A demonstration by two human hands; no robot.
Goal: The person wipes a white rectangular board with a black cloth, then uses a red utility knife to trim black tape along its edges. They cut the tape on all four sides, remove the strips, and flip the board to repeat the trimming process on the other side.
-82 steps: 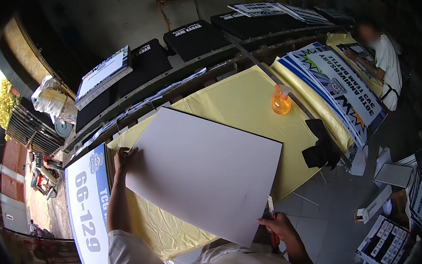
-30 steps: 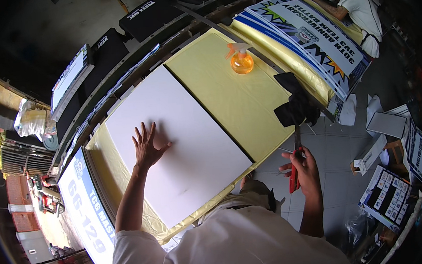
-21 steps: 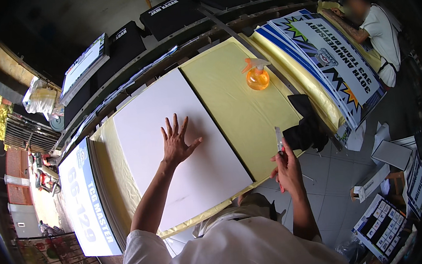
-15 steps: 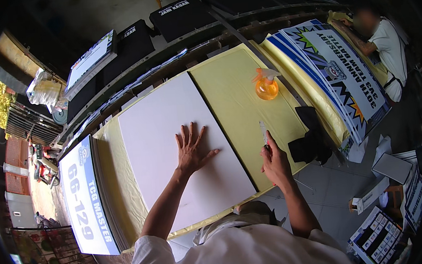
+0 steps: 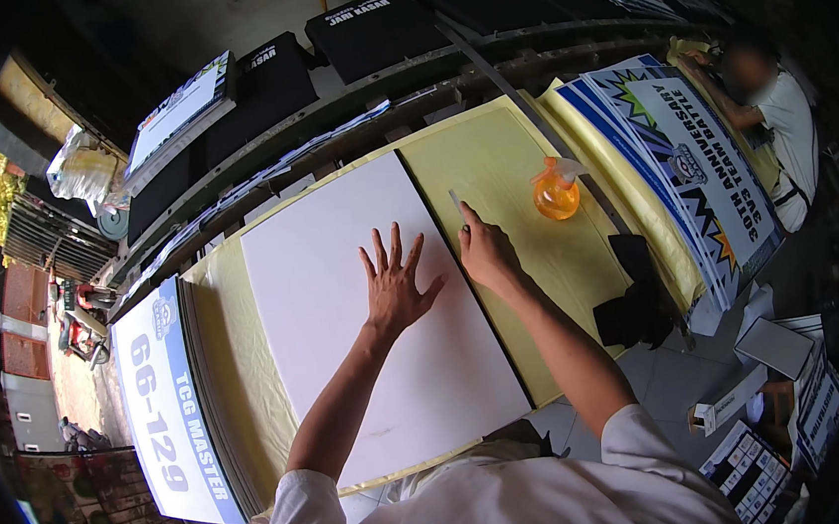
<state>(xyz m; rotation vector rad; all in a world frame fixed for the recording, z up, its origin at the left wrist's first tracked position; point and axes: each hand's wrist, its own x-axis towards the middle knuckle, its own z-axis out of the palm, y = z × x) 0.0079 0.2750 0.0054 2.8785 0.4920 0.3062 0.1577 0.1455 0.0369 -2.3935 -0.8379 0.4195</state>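
A large white board (image 5: 349, 368) lies flat on the yellow-covered table (image 5: 489, 146), with a dark strip along its right edge. My left hand (image 5: 400, 286) rests on the board, palm down and fingers spread. Beyond that edge, my right hand (image 5: 487, 252) is closed around a slim utility knife (image 5: 455, 202), its pale narrow end pointing away from me. Most of the knife's handle is hidden in my fist. To the right of it stands a round spray bottle (image 5: 557, 198) of orange liquid.
Printed boards (image 5: 168, 414) are stacked at the table's left end, and more printed boards (image 5: 711, 167) lie at the right. A black cloth (image 5: 632, 293) and a long metal bar (image 5: 570, 159) are on the right side. Another person (image 5: 785, 125) works at far right.
My right hand has moved left and away from me with the knife, up to the board's right edge. My left hand stays spread on the board.
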